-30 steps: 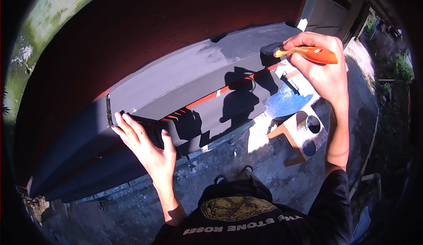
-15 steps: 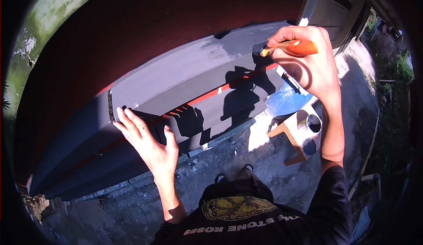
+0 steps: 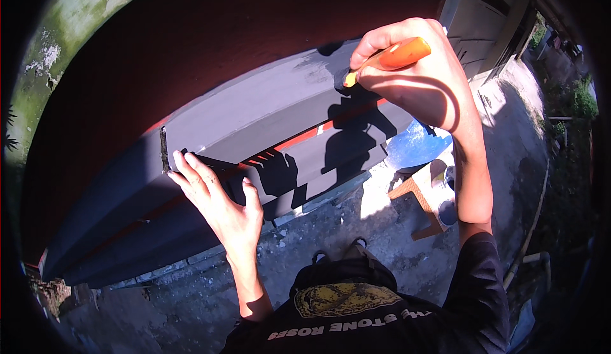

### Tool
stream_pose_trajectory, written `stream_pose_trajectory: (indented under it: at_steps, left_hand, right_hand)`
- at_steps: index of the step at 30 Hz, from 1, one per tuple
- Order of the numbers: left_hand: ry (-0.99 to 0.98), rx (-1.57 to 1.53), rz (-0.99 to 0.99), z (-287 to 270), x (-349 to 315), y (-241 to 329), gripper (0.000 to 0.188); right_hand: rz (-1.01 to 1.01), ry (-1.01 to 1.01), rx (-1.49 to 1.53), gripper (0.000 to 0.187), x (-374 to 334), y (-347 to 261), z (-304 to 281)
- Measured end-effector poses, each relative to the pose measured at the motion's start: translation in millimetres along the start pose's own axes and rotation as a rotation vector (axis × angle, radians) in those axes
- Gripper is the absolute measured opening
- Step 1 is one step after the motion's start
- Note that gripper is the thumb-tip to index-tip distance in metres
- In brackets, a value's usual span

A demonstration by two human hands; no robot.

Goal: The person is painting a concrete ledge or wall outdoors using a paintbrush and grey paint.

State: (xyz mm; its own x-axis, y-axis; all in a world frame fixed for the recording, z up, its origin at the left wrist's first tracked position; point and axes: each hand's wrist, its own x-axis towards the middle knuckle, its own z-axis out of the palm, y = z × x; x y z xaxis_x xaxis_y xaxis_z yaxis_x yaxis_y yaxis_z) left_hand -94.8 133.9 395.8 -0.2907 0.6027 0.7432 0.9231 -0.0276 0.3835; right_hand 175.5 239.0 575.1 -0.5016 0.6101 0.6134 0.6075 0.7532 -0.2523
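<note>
In the fingers of my right hand (image 3: 428, 90) is a paintbrush with an orange handle (image 3: 404, 53). Its yellow ferrule end points down and left, at the upper grey band of a stepped ledge (image 3: 267, 102). The bristles are hard to make out in the dark patch there. Darker grey paint lies around that spot, beside paler grey to the left. My left hand (image 3: 226, 211) is open, fingers spread, its fingertips at the ledge's edge next to a dark vertical crack (image 3: 164, 150). Shadows of my head and hands fall across the lower steps.
A dark red wall (image 3: 254, 20) rises behind the ledge, with red strips between the grey steps. To the right, a tan stool (image 3: 402, 190) bears cans (image 3: 447, 212), one partly hidden by my forearm. A blue-and-white rounded object (image 3: 417, 145) lies beside it. Concrete floor (image 3: 356, 277) spreads below.
My right hand has moved left and slightly up along the grey band, carrying the paintbrush, and its forearm now covers more of the cans. My left hand has barely shifted.
</note>
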Motion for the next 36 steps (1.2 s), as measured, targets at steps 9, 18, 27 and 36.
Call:
stream_pose_trajectory:
  at_steps: [9,18,27,36]
  left_hand:
    - [0.008,0.025,-0.006,-1,-2,0,0.098]
    - [-0.021,0.022,-0.035,-5,-1,3,0.099]
    - [-0.050,0.035,-0.022,-5,0,2,0.098]
    - [-0.050,0.009,-0.025,-6,3,4,0.097]
  right_hand:
    - [0.050,0.081,0.164,0.029,-15,39,6]
    - [0.234,0.220,0.468,0.011,-18,15,-20]
    - [0.280,0.299,-0.058,0.028,2,4,8]
    - [0.316,0.088,0.138,0.030,31,-13,45]
